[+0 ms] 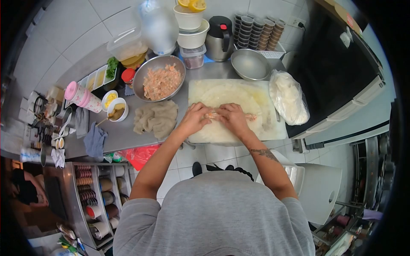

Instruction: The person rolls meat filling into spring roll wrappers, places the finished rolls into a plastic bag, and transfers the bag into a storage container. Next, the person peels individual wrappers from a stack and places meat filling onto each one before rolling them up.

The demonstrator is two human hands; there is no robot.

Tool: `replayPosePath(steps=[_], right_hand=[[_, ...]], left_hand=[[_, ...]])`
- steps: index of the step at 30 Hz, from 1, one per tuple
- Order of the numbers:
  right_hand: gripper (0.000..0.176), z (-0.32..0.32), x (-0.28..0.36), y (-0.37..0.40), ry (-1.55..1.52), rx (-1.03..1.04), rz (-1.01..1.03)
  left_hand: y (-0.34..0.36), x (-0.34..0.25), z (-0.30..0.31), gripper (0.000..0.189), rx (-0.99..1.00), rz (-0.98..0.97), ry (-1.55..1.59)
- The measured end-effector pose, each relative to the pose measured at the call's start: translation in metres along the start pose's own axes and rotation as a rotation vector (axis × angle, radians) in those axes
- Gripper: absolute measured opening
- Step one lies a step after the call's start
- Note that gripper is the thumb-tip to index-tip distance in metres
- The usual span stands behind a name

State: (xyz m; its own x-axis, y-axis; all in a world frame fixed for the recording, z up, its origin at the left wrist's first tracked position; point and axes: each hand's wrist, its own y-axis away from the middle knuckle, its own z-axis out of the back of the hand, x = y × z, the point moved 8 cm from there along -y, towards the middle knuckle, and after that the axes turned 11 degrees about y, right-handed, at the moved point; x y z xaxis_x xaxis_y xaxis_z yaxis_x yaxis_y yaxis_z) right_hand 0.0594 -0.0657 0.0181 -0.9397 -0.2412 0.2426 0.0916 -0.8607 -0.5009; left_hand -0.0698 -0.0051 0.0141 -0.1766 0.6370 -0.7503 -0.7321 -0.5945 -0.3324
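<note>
A round, pale, thin wrapper [228,91] lies on the white cutting board [273,134]. Across its lower part runs a line of orange and white chopped filling [250,116]. My left hand [195,118] presses on the left end of the filling, fingers curled and together. Close beside it, my right hand [232,117] covers the middle with bent fingers. Both hands touch the filling and the wrapper; the fingertips partly hide what they grip. A steel bowl [179,79] behind and left of the board holds more of the same filling.
Right of the board is a plastic bag [289,98] of white sheets. An empty-looking steel bowl [250,64] and a steel jug [219,40] stand behind. A beige cloth [156,118] and two small white bowls [118,109] are at left. A person [27,185] shows at far left.
</note>
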Motion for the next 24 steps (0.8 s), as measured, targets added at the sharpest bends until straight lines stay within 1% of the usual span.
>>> replayPosePath(steps=[3,6,9,12,15,17,18,20,23,24], right_hand=[[0.029,-0.018,0.011,-0.005,0.004,0.012,0.016],[0.037,-0.021,0.011,-0.009,0.056,0.165,-0.003],[0.046,-0.011,0.013,-0.012,0.015,0.145,-0.029],[0.052,0.011,0.006,-0.009,-0.149,0.145,-0.066],[0.046,0.039,-0.034,0.013,-0.163,0.083,-0.190],[0.040,0.058,-0.072,0.036,-0.169,-0.006,-0.378],[0.037,0.065,-0.085,0.045,-0.176,-0.001,-0.436],[0.030,0.076,-0.103,0.061,-0.188,0.007,-0.554],[0.022,0.072,-0.101,0.070,-0.190,-0.044,-0.467],[0.022,0.069,-0.102,0.073,-0.203,-0.039,-0.471]], left_hand=[[0.002,0.013,-0.001,0.035,0.050,0.022,-0.049],[0.004,0.006,0.009,0.029,-0.026,0.017,-0.084],[-0.006,-0.025,0.012,0.018,-0.084,-0.037,-0.045],[-0.006,-0.018,-0.009,0.013,-0.043,-0.069,-0.110],[-0.001,-0.004,-0.007,0.012,-0.076,-0.077,-0.057],[0.001,-0.003,0.001,0.010,-0.146,-0.015,0.052],[0.002,-0.002,0.005,0.010,-0.181,0.014,0.105],[0.003,0.000,0.005,0.010,-0.157,0.012,0.062],[0.008,0.011,0.004,0.009,-0.140,-0.020,0.025],[0.006,0.008,0.006,0.009,-0.137,-0.036,0.015]])
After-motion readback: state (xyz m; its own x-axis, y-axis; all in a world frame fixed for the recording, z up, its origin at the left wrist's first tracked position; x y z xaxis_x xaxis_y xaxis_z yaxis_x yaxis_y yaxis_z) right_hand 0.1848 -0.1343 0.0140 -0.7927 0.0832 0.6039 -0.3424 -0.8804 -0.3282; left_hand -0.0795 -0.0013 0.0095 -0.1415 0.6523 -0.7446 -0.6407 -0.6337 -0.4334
